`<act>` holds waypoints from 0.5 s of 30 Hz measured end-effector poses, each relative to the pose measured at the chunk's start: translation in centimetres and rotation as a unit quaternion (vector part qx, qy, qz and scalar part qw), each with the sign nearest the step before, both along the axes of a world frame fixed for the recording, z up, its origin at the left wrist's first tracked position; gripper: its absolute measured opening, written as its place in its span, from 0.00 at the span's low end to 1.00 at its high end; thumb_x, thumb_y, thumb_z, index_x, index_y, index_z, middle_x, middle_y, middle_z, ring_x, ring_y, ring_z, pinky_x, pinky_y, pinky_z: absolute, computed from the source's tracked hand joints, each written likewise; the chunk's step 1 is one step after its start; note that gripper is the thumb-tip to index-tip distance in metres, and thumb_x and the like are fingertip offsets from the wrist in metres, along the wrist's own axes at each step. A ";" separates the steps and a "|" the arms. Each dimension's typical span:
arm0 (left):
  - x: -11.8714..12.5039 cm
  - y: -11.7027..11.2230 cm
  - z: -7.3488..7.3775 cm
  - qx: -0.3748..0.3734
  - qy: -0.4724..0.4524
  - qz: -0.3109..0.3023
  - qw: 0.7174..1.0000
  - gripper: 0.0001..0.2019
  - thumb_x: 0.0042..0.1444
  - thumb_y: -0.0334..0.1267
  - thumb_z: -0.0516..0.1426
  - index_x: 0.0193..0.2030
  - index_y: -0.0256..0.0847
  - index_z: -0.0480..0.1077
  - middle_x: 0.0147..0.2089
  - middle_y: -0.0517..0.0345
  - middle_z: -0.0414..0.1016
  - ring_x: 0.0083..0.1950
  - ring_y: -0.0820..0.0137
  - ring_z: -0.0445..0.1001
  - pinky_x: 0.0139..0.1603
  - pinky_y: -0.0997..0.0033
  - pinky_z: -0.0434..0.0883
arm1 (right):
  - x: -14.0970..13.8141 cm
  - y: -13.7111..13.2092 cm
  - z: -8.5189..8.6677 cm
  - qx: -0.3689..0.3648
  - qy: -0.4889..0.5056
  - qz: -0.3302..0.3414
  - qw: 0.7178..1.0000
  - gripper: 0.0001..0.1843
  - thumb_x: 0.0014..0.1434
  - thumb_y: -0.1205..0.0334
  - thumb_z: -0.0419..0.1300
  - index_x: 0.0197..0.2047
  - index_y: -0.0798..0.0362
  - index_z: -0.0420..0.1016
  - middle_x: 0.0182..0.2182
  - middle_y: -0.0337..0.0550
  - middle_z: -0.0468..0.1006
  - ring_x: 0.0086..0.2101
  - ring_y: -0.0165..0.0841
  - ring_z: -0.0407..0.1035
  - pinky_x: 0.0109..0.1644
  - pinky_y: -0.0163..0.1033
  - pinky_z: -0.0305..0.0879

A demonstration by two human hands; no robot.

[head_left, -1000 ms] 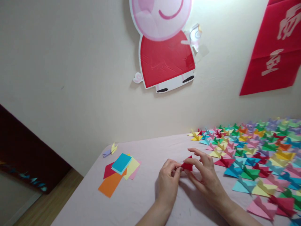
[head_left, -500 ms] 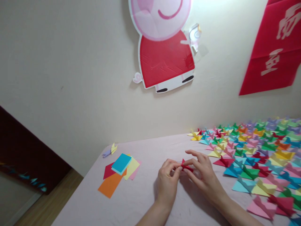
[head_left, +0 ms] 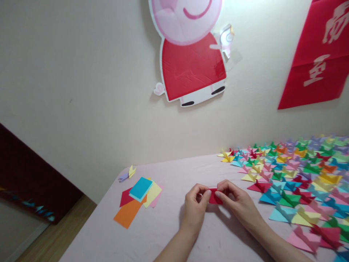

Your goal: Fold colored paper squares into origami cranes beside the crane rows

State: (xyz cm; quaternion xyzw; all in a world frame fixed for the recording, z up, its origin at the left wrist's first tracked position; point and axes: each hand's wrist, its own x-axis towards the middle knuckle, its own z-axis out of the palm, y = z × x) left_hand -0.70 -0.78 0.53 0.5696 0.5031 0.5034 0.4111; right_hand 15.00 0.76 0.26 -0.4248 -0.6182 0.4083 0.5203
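Note:
A small folded red paper piece [head_left: 214, 197] lies low on the pale pink table [head_left: 169, 233] between my two hands. My left hand [head_left: 195, 207] pinches its left end with thumb and forefinger. My right hand [head_left: 236, 202] has its fingers curled down and pressed onto the piece's right side. Most of the red paper is hidden under the fingertips.
A stack of flat paper squares [head_left: 139, 198], blue on top of yellow, red and orange, lies at the left. Two small folded figures [head_left: 128, 173] sit behind it. Several rows of coloured folded paper figures [head_left: 297, 182] cover the right side. Wall decorations hang behind.
My right hand's fingers, spread and raised before, have curled down onto the red paper. The paper stood up between the hands and is now pressed low to the table.

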 end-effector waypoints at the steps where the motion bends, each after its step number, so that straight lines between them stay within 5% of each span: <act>1: 0.0 0.0 0.0 -0.001 0.001 0.004 1.000 0.09 0.58 0.43 0.57 0.33 0.40 0.72 0.31 0.59 0.74 0.34 0.69 0.69 0.37 0.72 0.66 | 0.0 0.0 0.0 -0.002 -0.002 0.006 1.000 0.15 0.55 0.49 0.63 0.27 0.51 0.70 0.25 0.37 0.71 0.27 0.32 0.65 0.32 0.36 0.64; 7: -0.1 -0.1 -0.1 0.022 0.032 0.010 0.999 0.10 0.59 0.42 0.56 0.31 0.40 0.71 0.30 0.61 0.71 0.33 0.70 0.68 0.35 0.73 0.64 | -0.2 -0.1 -0.2 -0.030 -0.012 0.034 0.999 0.12 0.55 0.51 0.62 0.35 0.51 0.72 0.26 0.36 0.73 0.27 0.32 0.66 0.32 0.36 0.64; 15: 0.0 -0.1 -0.4 0.018 0.035 -0.015 0.999 0.07 0.59 0.42 0.59 0.37 0.41 0.73 0.34 0.60 0.74 0.36 0.69 0.69 0.39 0.73 0.65 | -0.1 -0.3 0.5 -0.054 -0.008 0.048 0.997 0.16 0.56 0.46 0.61 0.30 0.51 0.71 0.24 0.36 0.72 0.26 0.32 0.66 0.31 0.36 0.63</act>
